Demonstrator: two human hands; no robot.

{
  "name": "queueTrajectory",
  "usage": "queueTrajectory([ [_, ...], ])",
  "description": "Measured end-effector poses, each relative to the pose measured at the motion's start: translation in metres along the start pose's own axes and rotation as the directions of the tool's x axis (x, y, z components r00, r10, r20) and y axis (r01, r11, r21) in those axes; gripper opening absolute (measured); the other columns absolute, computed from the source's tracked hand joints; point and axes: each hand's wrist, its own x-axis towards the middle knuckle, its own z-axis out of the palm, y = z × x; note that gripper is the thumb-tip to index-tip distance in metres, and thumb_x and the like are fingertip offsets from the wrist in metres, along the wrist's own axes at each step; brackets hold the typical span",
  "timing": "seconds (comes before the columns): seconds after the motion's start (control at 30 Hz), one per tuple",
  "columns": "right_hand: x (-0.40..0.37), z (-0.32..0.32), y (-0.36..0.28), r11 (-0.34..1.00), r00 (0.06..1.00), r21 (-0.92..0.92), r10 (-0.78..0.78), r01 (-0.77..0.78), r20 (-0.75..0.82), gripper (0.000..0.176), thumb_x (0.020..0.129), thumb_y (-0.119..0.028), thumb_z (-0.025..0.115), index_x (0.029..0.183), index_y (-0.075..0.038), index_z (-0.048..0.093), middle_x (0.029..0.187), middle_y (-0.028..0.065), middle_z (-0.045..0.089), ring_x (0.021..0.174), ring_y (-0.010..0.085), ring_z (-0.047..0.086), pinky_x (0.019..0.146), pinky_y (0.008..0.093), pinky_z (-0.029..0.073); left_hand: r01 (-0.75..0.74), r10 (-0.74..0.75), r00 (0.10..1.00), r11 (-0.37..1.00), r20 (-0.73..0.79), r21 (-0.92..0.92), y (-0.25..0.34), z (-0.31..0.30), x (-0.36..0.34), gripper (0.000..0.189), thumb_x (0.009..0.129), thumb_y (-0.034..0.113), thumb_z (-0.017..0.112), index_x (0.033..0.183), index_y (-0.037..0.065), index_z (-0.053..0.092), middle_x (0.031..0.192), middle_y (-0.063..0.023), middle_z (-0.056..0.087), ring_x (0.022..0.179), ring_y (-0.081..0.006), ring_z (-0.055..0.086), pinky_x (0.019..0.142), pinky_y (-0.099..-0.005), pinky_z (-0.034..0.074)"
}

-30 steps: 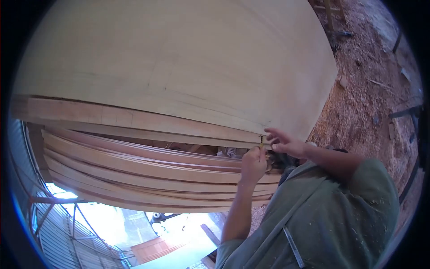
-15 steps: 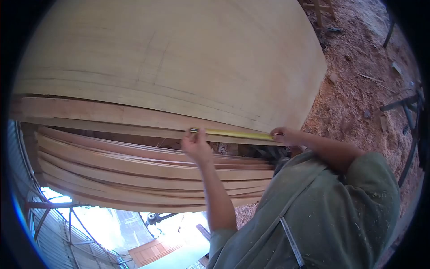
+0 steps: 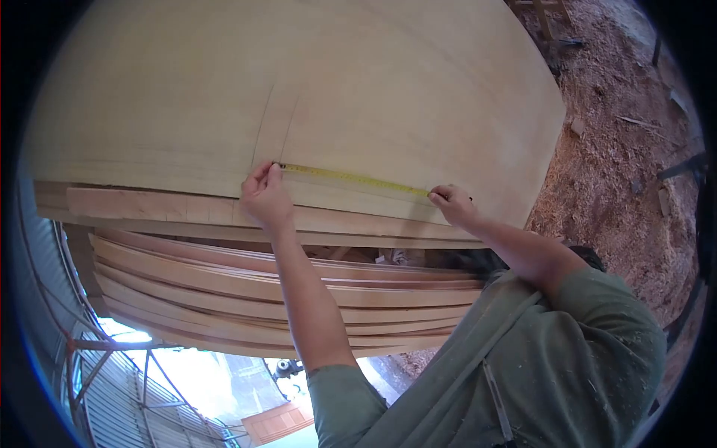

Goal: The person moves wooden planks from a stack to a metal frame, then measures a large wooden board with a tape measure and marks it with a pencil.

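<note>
Tape (image 3: pixel 351 178) runs yellow and taut between the two hands, lying flat on a big pale sheet (image 3: pixel 336 89) of plywood. The left hand (image 3: pixel 265 196) is closed on one end, thumb and fingers pinching it just where two thin pencil lines (image 3: pixel 270 112) run away from the hand across the sheet. The right hand (image 3: pixel 452 203) is curled over the other end and presses it onto the sheet near the edge. The tape's case is probably under this hand, though the view does not show it.

Both hands rest on the part of the sheet nearest the person, and the rest of it spreads well beyond the fingertips. Just behind the wrists, the sheet's edge lies on a reddish beam (image 3: pixel 149 203). Under the forearms, a stack of long planks (image 3: pixel 261 284) lies edge above edge, bowed by the lens. Between the beam and the planks, below the right wrist, small scraps show in a dark gap, too blurred to name.

Beyond the right hand, past the sheet's far corner, the floor (image 3: pixel 612 172) is covered in sawdust and chips. The person's green shirt (image 3: pixel 567 358), flecked with dust, fills the corner behind the right arm.
</note>
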Motion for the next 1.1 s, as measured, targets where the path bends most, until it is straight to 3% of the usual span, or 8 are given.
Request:
queueTrajectory([
  [0.03,-0.002,0.001,0.001,1.000,1.000,0.007,0.004,-0.004,-0.003,0.028,0.091,-0.028,0.057,0.101,-0.005,0.067,0.086,0.0179,0.063,0.084,0.0302,0.060,0.078,0.0392,0.046,0.030,-0.032,0.999,0.998,-0.026,-0.062,-0.003,-0.003,0.000,0.016,0.084,0.001,0.068,0.097,-0.006,0.063,0.087,-0.0108,0.068,0.080,-0.0131,0.065,0.071,-0.0223,0.052],
  [0.1,-0.005,0.000,0.004,0.994,0.998,-0.090,-0.058,0.057,-0.006,0.026,0.090,-0.027,0.059,0.099,-0.005,0.068,0.086,0.0193,0.062,0.084,0.0340,0.060,0.078,0.0414,0.046,0.042,-0.042,0.999,0.999,0.010,-0.032,-0.007,-0.008,-0.002,0.016,0.084,0.001,0.069,0.097,-0.007,0.063,0.088,-0.0110,0.068,0.081,-0.0133,0.065,0.073,-0.0227,0.053],
  [0.17,-0.009,0.001,0.006,0.996,1.000,-0.088,-0.019,0.018,-0.018,0.025,0.090,-0.027,0.059,0.099,-0.005,0.068,0.086,0.0192,0.062,0.085,0.0340,0.059,0.078,0.0417,0.046,0.054,-0.054,0.998,0.999,0.042,-0.003,-0.014,-0.013,-0.004,0.016,0.084,0.000,0.069,0.097,-0.007,0.063,0.090,-0.0112,0.068,0.082,-0.0135,0.066,0.074,-0.0231,0.053],
  [0.27,-0.010,-0.001,0.002,0.997,0.999,-0.073,0.025,-0.027,-0.031,0.025,0.090,-0.026,0.059,0.100,-0.005,0.068,0.087,0.0191,0.062,0.085,0.0341,0.059,0.078,0.0418,0.046,-0.026,0.029,0.998,0.998,0.056,-0.062,-0.024,-0.013,-0.006,0.017,0.085,0.001,0.069,0.098,-0.008,0.063,0.092,-0.0117,0.068,0.083,-0.0138,0.066,0.075,-0.0229,0.054],
  [0.67,-0.012,0.006,0.002,0.997,0.998,-0.044,0.060,-0.059,0.013,0.024,0.090,-0.025,0.059,0.099,-0.005,0.068,0.089,0.0179,0.061,0.086,0.0329,0.059,0.079,0.0403,0.047,0.035,-0.040,0.999,0.984,-0.027,-0.176,-0.008,-0.004,-0.012,0.014,0.083,0.001,0.071,0.092,-0.009,0.065,0.086,-0.0112,0.068,0.076,-0.0118,0.066,0.069,-0.0201,0.055],
  [0.83,-0.022,0.005,-0.007,0.999,0.999,-0.043,0.026,-0.027,-0.043,0.021,0.089,-0.023,0.060,0.097,-0.006,0.068,0.091,0.0161,0.061,0.091,0.0316,0.057,0.084,0.0409,0.045,0.069,-0.078,0.993,0.992,-0.087,-0.101,-0.001,-0.001,-0.014,0.015,0.081,0.000,0.071,0.092,-0.008,0.065,0.084,-0.0111,0.068,0.074,-0.0136,0.066,0.068,-0.0229,0.058],
  [0.9,-0.028,0.008,-0.007,0.991,0.987,-0.133,-0.037,0.016,-0.154,0.018,0.089,-0.022,0.060,0.097,-0.008,0.068,0.095,0.0147,0.061,0.096,0.0318,0.054,0.090,0.0415,0.041,0.088,-0.091,0.994,0.995,-0.062,-0.055,0.007,-0.004,-0.013,0.015,0.081,0.000,0.071,0.092,-0.008,0.065,0.084,-0.0114,0.068,0.074,-0.0141,0.066,0.069,-0.0234,0.058],
  [1.1,-0.032,0.015,0.001,0.997,0.988,-0.075,-0.021,0.010,-0.152,0.017,0.089,-0.021,0.060,0.097,-0.008,0.068,0.098,0.0146,0.060,0.098,0.0340,0.052,0.091,0.0419,0.039,0.086,-0.088,0.995,0.995,-0.045,-0.041,0.004,-0.006,-0.012,0.015,0.081,0.001,0.072,0.090,-0.008,0.065,0.082,-0.0122,0.067,0.072,-0.0146,0.066,0.068,-0.0241,0.058],
])
